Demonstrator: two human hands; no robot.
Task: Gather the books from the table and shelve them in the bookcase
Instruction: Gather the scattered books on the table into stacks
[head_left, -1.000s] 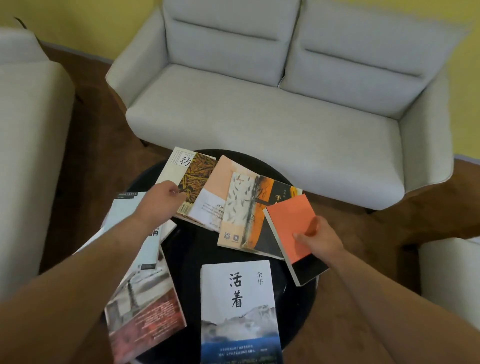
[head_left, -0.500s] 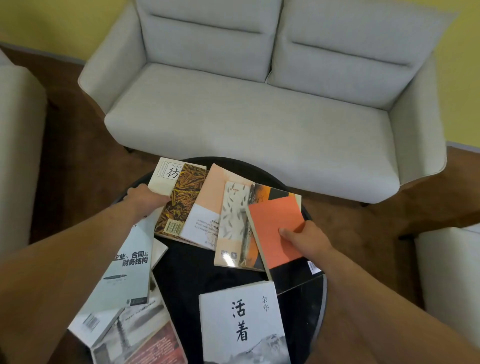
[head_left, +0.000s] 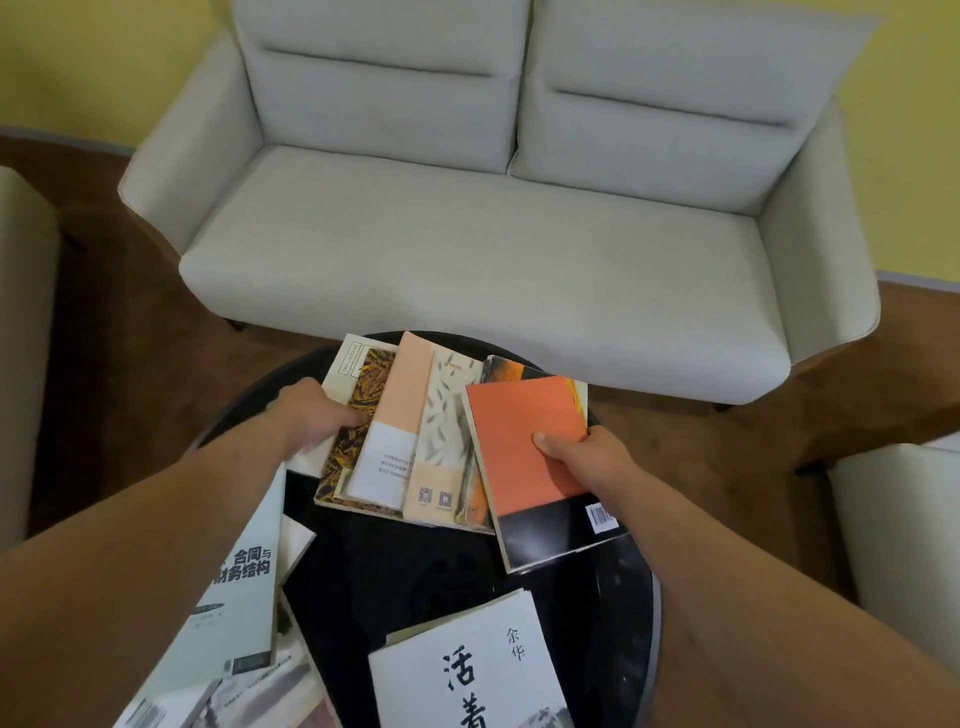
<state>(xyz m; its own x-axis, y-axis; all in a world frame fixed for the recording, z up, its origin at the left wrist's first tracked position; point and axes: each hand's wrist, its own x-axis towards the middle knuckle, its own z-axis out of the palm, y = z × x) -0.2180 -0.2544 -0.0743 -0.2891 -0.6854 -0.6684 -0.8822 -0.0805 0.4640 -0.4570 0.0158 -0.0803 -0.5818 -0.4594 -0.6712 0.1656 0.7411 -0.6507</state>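
Both hands meet a fan of paperbacks (head_left: 441, 426) at the far edge of the round black table (head_left: 415, 561). The right hand (head_left: 587, 462) pinches the orange-and-black book (head_left: 519, 447) at the fan's right end, thumb on its cover. The left hand (head_left: 306, 415) lays its thumb on the brown-patterned cream book (head_left: 363, 384) at the fan's left end; whether its other fingers grip it I cannot tell.

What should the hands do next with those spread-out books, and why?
Probably slide the hands together to square the fanned books into one pile. The right hand pinches the orange book, which overlaps the row's right end; the left hand rests on the brown-patterned book at the left end.
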